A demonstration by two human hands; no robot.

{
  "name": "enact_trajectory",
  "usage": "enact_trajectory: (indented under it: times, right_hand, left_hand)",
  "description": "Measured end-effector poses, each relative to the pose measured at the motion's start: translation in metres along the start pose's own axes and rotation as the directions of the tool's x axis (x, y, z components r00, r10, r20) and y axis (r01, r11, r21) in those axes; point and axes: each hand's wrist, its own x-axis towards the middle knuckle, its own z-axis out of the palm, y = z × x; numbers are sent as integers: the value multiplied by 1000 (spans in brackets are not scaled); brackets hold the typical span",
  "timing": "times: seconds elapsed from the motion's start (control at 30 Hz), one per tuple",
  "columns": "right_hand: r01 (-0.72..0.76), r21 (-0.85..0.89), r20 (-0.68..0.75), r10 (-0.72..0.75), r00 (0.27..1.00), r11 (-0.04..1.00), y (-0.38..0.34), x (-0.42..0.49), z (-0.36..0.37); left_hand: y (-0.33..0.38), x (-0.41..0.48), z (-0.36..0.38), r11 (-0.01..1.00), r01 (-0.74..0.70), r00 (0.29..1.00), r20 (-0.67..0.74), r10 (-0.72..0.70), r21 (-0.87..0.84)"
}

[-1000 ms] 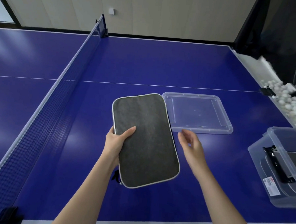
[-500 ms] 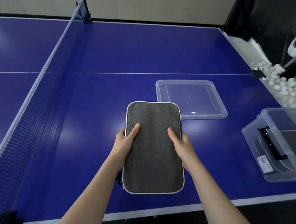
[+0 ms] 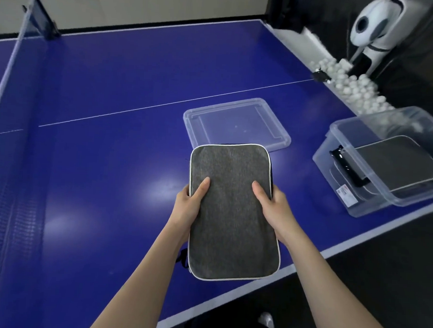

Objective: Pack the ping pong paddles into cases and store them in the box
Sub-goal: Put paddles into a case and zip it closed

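A grey paddle case [image 3: 233, 215] with white piping is held flat above the blue table. My left hand [image 3: 189, 205] grips its left edge, thumb on top. My right hand [image 3: 273, 204] grips its right edge the same way. The case's contents are hidden. To the right stands a clear plastic box [image 3: 354, 193] at the table's edge, with another grey case [image 3: 398, 163] lying inside it. The box's clear lid [image 3: 237, 124] lies flat on the table just beyond the held case.
The blue ping pong table [image 3: 110, 158] has its net [image 3: 8, 153] along the left. Several white balls [image 3: 355, 88] fill a trough off the right edge, beside a white ball machine [image 3: 375, 24]. The table's near edge runs diagonally below my arms.
My right hand came in and took the case's right edge, joining the left. The case turned straight and the view swung right, bringing the box closer.
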Motion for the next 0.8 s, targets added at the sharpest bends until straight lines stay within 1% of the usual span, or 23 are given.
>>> enact_trajectory:
  times: [0.17,0.3,0.6,0.8]
  right_hand:
    - [24,47,-36,-23,999,999,7,-9,-50]
    - [35,82,-57,-30,998,996,18,-19,-107]
    - [0,119,-81,10,997,993,40,-47,-268]
    - [-41,123,-99,53,994,992,41,-49,-338]
  left_hand:
    - [0,-6,50,998,-23,999,49,20,51]
    - [-10,-20,105,996,-37,997,71,31,84]
    - [-53,-61,254,996,-53,990,133,44,71]
    - [-60,-69,323,998,-59,984,172,54,27]
